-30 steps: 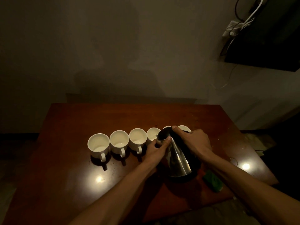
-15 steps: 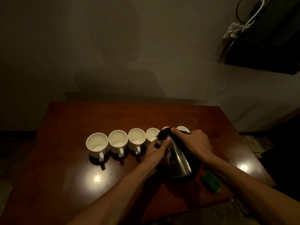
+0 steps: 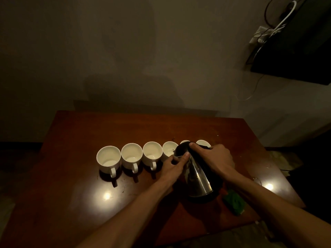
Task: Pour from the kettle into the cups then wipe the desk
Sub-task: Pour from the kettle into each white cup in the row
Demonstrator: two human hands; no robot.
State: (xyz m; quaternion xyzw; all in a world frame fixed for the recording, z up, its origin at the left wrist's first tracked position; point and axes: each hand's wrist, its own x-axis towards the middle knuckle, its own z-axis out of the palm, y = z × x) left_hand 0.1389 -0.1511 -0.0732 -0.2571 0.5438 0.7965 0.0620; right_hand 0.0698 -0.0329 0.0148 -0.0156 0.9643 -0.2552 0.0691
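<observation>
A steel kettle (image 3: 198,178) with a black top is tilted forward and left over a row of several white cups (image 3: 132,156) on the dark red wooden desk (image 3: 111,127). My right hand (image 3: 214,159) grips the kettle's handle and top. My left hand (image 3: 174,164) rests against the kettle's spout side, thumb on the black rim, beside the fourth cup (image 3: 169,149). The kettle hides most of the two cups at the right end (image 3: 203,143). I cannot tell whether liquid is flowing. A green cloth (image 3: 233,203) lies on the desk right of the kettle.
Two bright lamp reflections (image 3: 107,196) shine on the desk top. The desk stands against a plain wall. A dark screen (image 3: 295,42) with white cables hangs on the wall at the upper right. A small ring-shaped mark (image 3: 257,180) sits near the desk's right edge.
Both hands and the tilted kettle have kept nearly the same place over the cups. The view has shifted slightly.
</observation>
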